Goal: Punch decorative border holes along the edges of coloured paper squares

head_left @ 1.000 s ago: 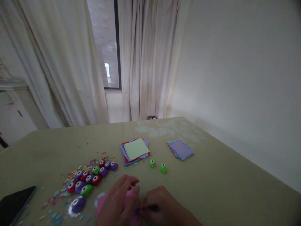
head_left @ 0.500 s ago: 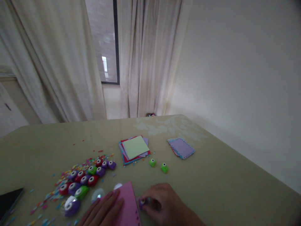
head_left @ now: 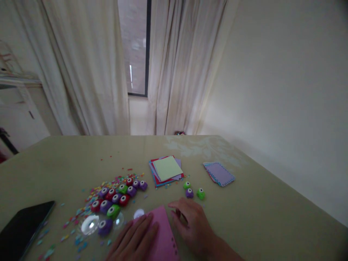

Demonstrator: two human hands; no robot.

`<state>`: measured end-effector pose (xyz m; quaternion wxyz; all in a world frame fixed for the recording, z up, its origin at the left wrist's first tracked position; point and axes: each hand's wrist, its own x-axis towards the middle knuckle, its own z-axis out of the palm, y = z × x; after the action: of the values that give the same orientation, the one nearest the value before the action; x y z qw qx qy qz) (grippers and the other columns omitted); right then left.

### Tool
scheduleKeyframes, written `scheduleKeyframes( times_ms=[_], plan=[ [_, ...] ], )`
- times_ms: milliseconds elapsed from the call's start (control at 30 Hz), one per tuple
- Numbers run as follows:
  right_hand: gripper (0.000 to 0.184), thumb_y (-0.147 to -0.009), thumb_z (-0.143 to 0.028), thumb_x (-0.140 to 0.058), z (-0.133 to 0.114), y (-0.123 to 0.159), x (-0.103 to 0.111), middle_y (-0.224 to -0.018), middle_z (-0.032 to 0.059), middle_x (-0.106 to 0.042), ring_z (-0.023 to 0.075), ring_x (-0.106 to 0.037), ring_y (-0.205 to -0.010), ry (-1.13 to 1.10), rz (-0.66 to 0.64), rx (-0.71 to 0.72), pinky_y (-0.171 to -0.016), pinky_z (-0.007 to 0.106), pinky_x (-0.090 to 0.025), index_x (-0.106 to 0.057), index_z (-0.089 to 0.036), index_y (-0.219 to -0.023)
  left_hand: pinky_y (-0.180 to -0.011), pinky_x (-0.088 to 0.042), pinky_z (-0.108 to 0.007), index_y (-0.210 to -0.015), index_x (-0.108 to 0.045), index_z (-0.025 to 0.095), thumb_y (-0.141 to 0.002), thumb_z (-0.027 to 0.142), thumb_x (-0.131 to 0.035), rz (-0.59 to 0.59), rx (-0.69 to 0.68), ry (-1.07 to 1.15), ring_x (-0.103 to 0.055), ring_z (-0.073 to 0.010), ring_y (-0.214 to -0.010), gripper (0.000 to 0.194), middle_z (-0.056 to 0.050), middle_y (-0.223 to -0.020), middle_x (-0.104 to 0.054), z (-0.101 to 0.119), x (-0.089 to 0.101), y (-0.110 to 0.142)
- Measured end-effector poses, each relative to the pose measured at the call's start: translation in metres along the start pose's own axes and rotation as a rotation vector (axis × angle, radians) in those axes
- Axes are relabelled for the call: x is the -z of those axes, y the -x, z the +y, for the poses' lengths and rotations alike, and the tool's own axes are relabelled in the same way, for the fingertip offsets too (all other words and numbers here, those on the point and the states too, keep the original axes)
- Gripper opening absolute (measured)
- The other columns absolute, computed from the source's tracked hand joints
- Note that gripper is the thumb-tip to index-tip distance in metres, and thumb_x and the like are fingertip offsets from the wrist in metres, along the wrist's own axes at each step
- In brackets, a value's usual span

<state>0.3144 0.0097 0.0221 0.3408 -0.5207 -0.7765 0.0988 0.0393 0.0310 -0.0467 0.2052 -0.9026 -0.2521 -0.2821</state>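
Note:
A pink sheet of paper (head_left: 163,235) with punched holes along its right edge lies at the table's near edge. My left hand (head_left: 133,241) rests flat on its left side, fingers stretched out. My right hand (head_left: 191,226) lies just right of the sheet, fingers loosely apart, holding nothing that I can see. Just beyond its fingertips stand a small purple punch (head_left: 189,193) and two green punches (head_left: 201,194).
Several red, purple and green punches (head_left: 116,197) cluster at the left amid scattered paper bits. A stack of coloured paper (head_left: 166,169) and a stack of edged purple cards (head_left: 219,173) lie further back. A dark phone (head_left: 23,228) is at the near left.
My right hand has let go of the purple punch, which now stands between the two green ones. The left hand stays flat on the pink sheet. The camera has shifted left.

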Motion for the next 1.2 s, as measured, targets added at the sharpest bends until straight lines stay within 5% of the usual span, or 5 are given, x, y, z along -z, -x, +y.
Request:
scheduleKeyframes(
  times_ms=[200, 400, 600, 1000, 1200],
  plan=[
    [0.03, -0.099, -0.024, -0.073, -0.04, -0.093, -0.036, -0.127, 0.009, -0.074, 0.0255, -0.068, -0.119, 0.05, -0.161, 0.032, -0.105, 0.035, -0.052, -0.072, -0.022, -0.129, -0.107, -0.05, -0.03, -0.155, -0.061, 0.025, -0.106, 0.046, -0.059, 0.035, 0.005, -0.033, -0.065, -0.0195, -0.13, 0.053, 0.001, -0.146, -0.073, 0.003, -0.006, -0.001],
    [0.025, -0.1, -0.026, -0.071, -0.054, -0.138, -0.065, -0.129, 0.0091, -0.073, 0.0274, -0.063, -0.122, 0.205, -0.259, 0.195, -0.109, 0.041, -0.051, -0.073, -0.021, -0.124, -0.101, -0.053, -0.031, -0.147, -0.067, 0.029, -0.105, 0.042, -0.065, 0.0, -0.023, -0.033, -0.069, -0.0215, -0.119, 0.045, 0.001, -0.137, -0.077, 0.001, -0.008, 0.002],
    [0.032, -0.097, -0.025, -0.072, -0.053, -0.125, -0.07, -0.141, 0.0059, -0.07, 0.0282, -0.059, -0.13, 0.227, -0.263, 0.269, -0.112, 0.045, -0.046, -0.073, -0.026, -0.128, -0.1, -0.054, -0.034, -0.137, -0.069, 0.027, -0.101, 0.028, -0.068, -0.069, 0.069, 0.056, -0.073, -0.0229, -0.112, 0.037, -0.001, -0.128, -0.08, 0.011, 0.003, -0.012],
    [0.014, -0.104, -0.031, -0.072, -0.044, -0.103, -0.051, -0.149, -0.0006, -0.068, 0.0259, -0.055, -0.137, 0.225, -0.334, 0.403, -0.12, 0.047, -0.034, -0.074, -0.028, -0.118, -0.119, -0.051, -0.046, -0.151, -0.054, 0.021, -0.081, 0.034, -0.076, -0.306, 0.167, 0.487, -0.067, -0.0317, -0.134, 0.075, -0.01, -0.149, -0.07, 0.02, 0.036, -0.024],
    [0.012, -0.099, -0.025, -0.075, -0.012, -0.048, -0.005, -0.114, 0.0086, -0.078, 0.0295, -0.066, -0.112, 0.22, -0.303, 0.067, -0.103, 0.045, -0.048, -0.073, -0.02, -0.11, -0.125, -0.045, -0.05, -0.162, -0.045, 0.024, -0.082, 0.035, -0.077, -0.341, 0.22, 0.506, -0.057, -0.0328, -0.147, 0.086, -0.009, -0.165, -0.055, 0.022, 0.051, -0.023]
  ],
)
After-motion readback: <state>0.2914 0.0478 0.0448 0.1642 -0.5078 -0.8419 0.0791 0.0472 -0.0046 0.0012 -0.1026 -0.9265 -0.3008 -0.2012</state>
